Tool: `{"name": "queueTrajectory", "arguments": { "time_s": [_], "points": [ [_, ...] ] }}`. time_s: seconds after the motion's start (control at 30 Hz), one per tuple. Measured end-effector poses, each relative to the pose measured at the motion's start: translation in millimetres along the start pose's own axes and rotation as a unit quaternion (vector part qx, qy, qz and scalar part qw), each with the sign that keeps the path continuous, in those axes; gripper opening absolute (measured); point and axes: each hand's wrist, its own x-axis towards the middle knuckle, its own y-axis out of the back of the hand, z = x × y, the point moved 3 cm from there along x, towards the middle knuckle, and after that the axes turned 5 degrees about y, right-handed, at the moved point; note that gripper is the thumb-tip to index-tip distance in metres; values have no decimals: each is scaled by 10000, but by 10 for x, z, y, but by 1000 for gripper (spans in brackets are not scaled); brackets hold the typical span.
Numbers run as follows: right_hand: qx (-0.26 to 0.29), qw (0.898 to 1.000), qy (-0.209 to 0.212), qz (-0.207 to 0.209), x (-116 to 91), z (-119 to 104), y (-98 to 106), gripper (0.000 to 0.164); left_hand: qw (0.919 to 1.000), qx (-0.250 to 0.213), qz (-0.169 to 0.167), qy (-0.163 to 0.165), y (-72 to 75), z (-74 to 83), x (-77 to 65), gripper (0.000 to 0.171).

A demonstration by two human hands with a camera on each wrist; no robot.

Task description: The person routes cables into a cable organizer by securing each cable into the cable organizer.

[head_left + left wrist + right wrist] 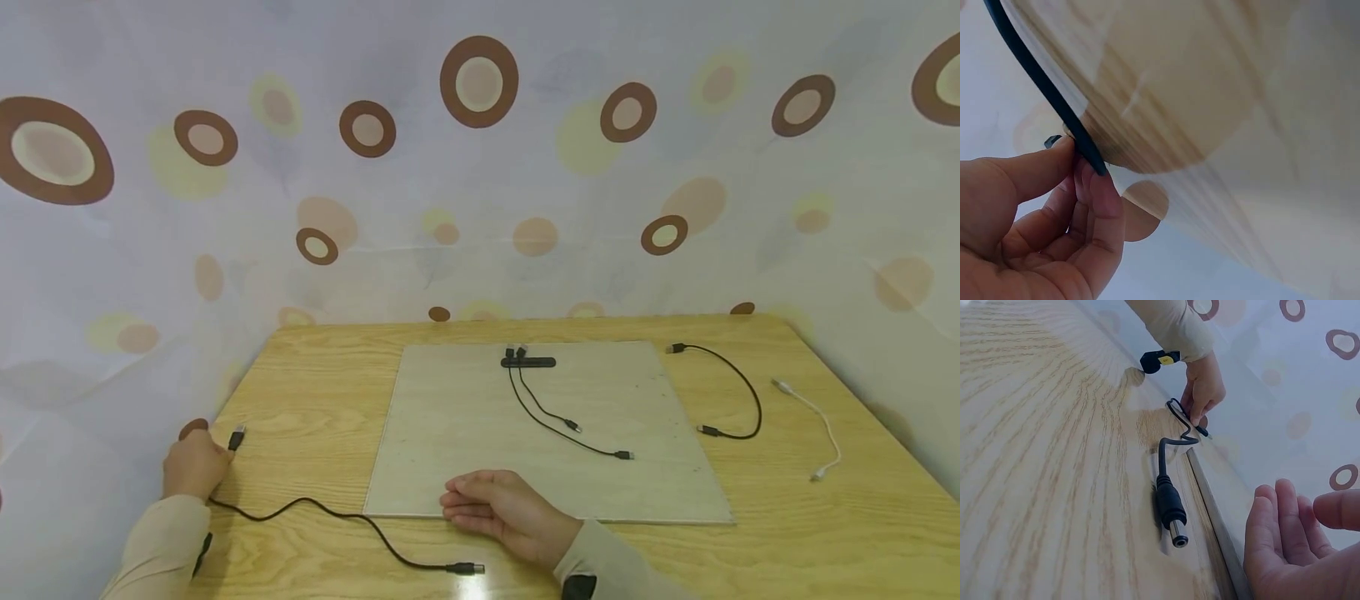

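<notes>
As left hand (pixel 195 465) pinches cable (pixel 1044 86), round plug (pixel 1170 505), woodgrain table (pixel 307 408)

My cable (pixel 1041 85): black, silver tips
My sleeves (pixel 167 535): beige
Table (pixel 315 417): yellow wood grain
Backdrop (pixel 420 192): white, brown rings

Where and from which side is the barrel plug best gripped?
Probably by its thick black body, from above and the right: the plug lies crosswise, its cord trailing left, body broader than the metal tip, the right hand nearby.
</notes>
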Motion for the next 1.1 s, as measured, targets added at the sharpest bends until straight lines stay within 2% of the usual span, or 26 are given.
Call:
{"name": "queueTrajectory", "arguments": {
  "time_s": [0.2, 0.5, 0.83, 0.97, 1.03, 1.1],
  "points": [
    [-45, 10000, 16, 9, 4, 5, 11, 36, 10000, 23, -45, -14, 35, 55, -33, 21],
    [-268, 9996, 79, 80, -6, -29, 4, 32, 9999, -21, -123, 17, 18, 27, -30, 21],
    [-1158, 9929, 191, -194, -11, -12, -8, 27, 9995, -60, -274, 117, -19, -28, -14, 22],
    [-1756, 9831, 263, -454, -30, -31, -26, 26, 9995, 35, -318, 86, -15, -26, 3, 23],
    [-2236, 9720, 353, -631, -42, -41, -39, 23, 9994, 76, -327, 49, -10, -16, 8, 23],
    [-2812, 9546, 530, -832, -54, -46, -57, 19, 9994, 82, -337, 18, -7, -5, 6, 23]
  ]
}}
